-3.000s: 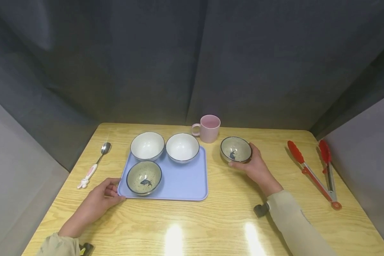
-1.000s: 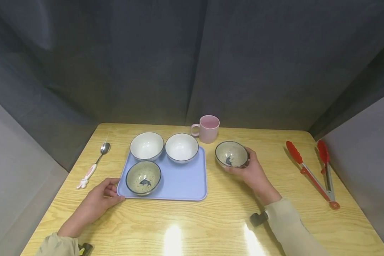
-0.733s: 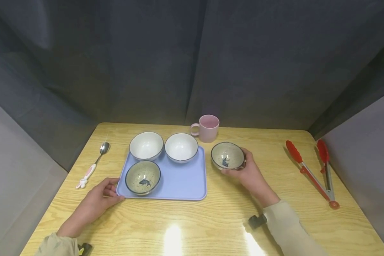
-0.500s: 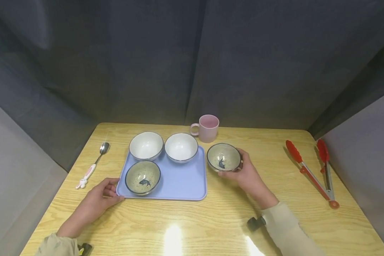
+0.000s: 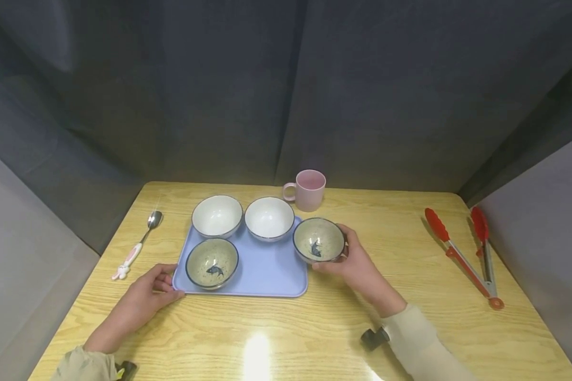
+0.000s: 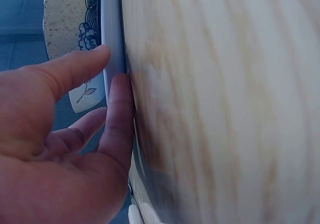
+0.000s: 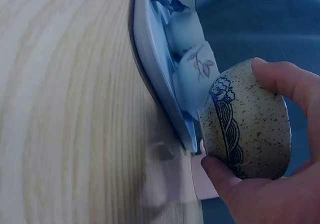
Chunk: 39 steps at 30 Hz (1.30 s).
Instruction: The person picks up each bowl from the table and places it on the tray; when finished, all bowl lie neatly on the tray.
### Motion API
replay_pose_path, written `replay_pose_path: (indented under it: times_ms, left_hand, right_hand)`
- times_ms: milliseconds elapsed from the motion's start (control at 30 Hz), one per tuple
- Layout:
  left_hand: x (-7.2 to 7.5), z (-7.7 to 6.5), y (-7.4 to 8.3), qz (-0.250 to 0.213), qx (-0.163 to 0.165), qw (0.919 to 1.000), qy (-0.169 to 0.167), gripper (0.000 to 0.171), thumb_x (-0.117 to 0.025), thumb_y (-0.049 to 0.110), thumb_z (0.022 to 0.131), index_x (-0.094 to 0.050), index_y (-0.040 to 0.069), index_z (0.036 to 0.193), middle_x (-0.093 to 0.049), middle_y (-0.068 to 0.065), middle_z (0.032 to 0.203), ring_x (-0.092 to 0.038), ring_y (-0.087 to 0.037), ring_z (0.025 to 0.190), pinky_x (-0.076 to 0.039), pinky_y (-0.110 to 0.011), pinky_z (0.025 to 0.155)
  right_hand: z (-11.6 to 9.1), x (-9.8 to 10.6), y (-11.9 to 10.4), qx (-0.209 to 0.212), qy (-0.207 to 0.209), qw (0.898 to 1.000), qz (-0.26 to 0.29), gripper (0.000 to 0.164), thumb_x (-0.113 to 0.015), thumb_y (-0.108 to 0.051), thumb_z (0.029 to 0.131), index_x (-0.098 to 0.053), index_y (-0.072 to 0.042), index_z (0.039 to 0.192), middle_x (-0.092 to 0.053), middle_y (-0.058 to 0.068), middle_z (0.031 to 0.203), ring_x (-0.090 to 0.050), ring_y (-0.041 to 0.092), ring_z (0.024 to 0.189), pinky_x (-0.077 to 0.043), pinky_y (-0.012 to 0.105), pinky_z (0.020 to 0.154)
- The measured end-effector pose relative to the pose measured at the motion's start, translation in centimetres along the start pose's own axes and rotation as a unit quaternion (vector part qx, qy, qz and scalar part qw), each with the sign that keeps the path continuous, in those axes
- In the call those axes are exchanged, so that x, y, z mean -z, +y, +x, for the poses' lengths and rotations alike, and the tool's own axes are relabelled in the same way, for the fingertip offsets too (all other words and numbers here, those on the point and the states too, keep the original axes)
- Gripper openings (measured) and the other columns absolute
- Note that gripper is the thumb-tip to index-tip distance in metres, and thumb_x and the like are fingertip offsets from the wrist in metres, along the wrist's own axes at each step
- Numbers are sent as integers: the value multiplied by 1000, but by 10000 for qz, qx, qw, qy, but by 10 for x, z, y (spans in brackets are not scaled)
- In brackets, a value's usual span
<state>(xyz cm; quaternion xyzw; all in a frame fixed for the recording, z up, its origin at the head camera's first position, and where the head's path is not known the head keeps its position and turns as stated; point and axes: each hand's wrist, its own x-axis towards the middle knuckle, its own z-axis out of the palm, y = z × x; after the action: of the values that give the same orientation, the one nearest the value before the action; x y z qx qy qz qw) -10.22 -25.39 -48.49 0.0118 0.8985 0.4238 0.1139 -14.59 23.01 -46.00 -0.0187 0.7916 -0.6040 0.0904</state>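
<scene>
My right hand (image 5: 352,259) holds a speckled beige bowl (image 5: 318,238) with a dark fish drawn inside, thumb and fingers on opposite sides. It hangs tilted over the right edge of the blue tray (image 5: 271,270), apart from the table in the right wrist view. At the tray's near left corner, my left hand (image 5: 145,291) pinches the rim with thumb and fingers. A second speckled fish bowl (image 5: 212,263) sits on the tray near that corner. Behind it stand two white bowls with dark rims, a left one (image 5: 217,216) and a right one (image 5: 269,218).
Behind the tray's right corner stands a pink mug (image 5: 310,190). A spoon (image 5: 137,246) with a rabbit handle lies at the left. Red-tipped tongs (image 5: 467,259) lie spread at the right. A dark curtain (image 5: 286,95) hangs along the table's back edge.
My right hand has carried the speckled bowl leftward and nearer, from the table beside the mug to over the tray's right edge. The left hand and tray stay in place.
</scene>
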Motion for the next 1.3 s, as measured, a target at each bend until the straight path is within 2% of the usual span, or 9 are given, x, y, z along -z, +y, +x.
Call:
replay_pose_path:
  times_ms: [500,767,900,1133,1300]
  left_hand:
    - [-1,1,-1,15,41,10000,36,70,-87,17,99,-53,-7,156,-69,-15,123,-68,-18,106,-58,-20,81]
    - [-1,1,-2,30,16,10000,52,71,-87,17,99,-53,-7,156,-69,-15,122,-68,-18,105,-59,-20,81]
    - [0,1,-3,47,29,10000,52,70,-87,17,99,-53,-6,156,-70,-15,122,-68,-18,106,-58,-21,81]
    - [0,1,-3,44,-9,10000,52,71,-88,17,98,-54,-6,156,-70,-14,122,-69,-18,106,-59,-21,82]
    - [0,1,-3,36,-9,10000,51,71,-88,17,98,-54,-6,156,-70,-14,122,-69,-18,105,-58,-21,82]
  right_hand:
    - [-7,-30,-8,-150,-562,9978,303,118,-98,-7,83,-22,-13,173,-33,15,175,-53,43,155,-54,45,123]
    - [-10,-51,-10,-154,-869,9954,360,120,-98,-6,82,-22,-13,174,-32,15,176,-54,41,153,-56,44,120]
    - [-9,-61,-8,-177,-936,9949,318,121,-100,-8,81,-23,-13,174,-32,17,177,-53,42,155,-53,47,123]
    - [-7,-77,-3,-4,-1067,9936,374,123,-100,-6,79,-22,-10,174,-33,20,178,-38,39,167,-36,54,135]
    - [-5,-84,-3,91,-1103,9931,394,122,-100,-5,77,-24,-10,173,-37,21,175,-40,38,166,-37,54,134]
